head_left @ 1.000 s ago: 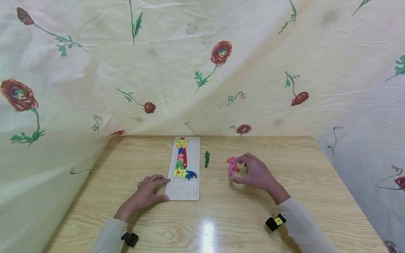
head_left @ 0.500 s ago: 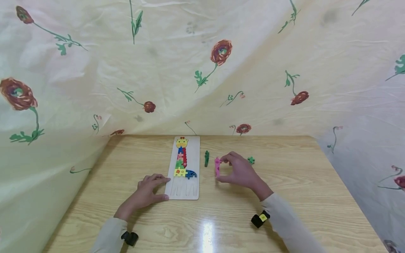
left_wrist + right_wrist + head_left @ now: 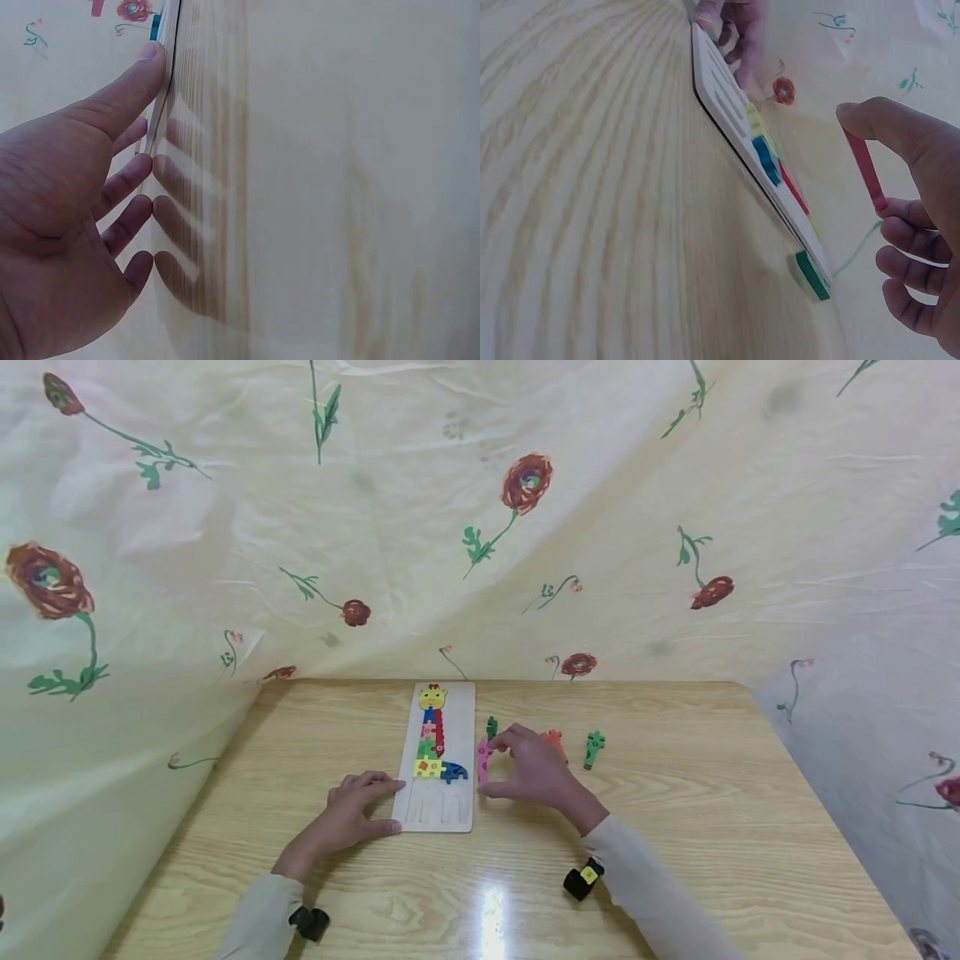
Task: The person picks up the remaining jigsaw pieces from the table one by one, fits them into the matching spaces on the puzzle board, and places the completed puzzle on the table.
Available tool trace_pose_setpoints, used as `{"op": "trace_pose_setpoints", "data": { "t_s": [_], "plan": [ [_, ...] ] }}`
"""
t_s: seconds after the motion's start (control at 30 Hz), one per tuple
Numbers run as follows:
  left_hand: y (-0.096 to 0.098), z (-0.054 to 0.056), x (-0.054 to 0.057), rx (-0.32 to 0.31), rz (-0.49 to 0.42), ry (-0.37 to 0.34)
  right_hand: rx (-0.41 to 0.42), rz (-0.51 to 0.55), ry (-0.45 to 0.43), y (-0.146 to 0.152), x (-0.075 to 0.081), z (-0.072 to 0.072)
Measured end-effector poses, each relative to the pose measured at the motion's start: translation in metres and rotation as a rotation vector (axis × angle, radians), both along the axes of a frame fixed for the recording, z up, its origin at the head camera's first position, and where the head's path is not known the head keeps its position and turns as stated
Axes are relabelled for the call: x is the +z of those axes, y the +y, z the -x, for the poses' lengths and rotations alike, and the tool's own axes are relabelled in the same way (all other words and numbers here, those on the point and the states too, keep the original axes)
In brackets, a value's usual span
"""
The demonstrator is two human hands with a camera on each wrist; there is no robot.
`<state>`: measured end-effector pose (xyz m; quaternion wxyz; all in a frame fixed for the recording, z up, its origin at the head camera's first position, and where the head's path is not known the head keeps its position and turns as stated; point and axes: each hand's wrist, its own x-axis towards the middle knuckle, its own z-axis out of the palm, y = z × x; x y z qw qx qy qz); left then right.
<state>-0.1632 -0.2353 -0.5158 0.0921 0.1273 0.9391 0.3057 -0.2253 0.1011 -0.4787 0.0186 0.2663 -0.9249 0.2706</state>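
Observation:
A white puzzle board (image 3: 444, 817) lies on the table with giraffe pieces set in its upper part: a yellow head (image 3: 432, 697), a neck of coloured pieces, a red strip, a yellow piece (image 3: 428, 768) and a blue piece (image 3: 454, 772). Bare leg-shaped recesses show at its near end. My left hand (image 3: 348, 814) rests at the board's left edge, thumb and index fingertip touching it, fingers relaxed. My right hand (image 3: 538, 772) pinches a pink puzzle piece (image 3: 483, 763) by its two ends between thumb and index finger, just right of the board. In the right wrist view the puzzle piece (image 3: 864, 169) is held above the table.
A dark green puzzle piece (image 3: 491, 727) lies by the board's right edge, beyond the pink one. An orange piece (image 3: 555, 742), partly behind my right hand, and a green piece (image 3: 594, 748) lie farther right. Flowered cloth (image 3: 390, 527) hangs behind and beside the table.
My right hand has carried the pink piece left from beside the orange piece to the board's right edge. The orange and green pieces are uncovered. The left hand stays in place.

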Motion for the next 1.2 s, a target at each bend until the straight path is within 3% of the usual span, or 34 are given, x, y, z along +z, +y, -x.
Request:
{"op": "trace_pose_setpoints", "data": {
  "t_s": [0.43, 1.2],
  "plan": [
    [-0.002, 0.000, -0.001, 0.000, -0.002, -0.001, 0.003, 0.001, -0.070, -0.037, -0.004, -0.006],
    [-0.002, 0.003, -0.003, -0.020, 0.003, 0.009, 0.022, -0.068, -0.056, -0.085, -0.015, -0.020]
  ]
}}
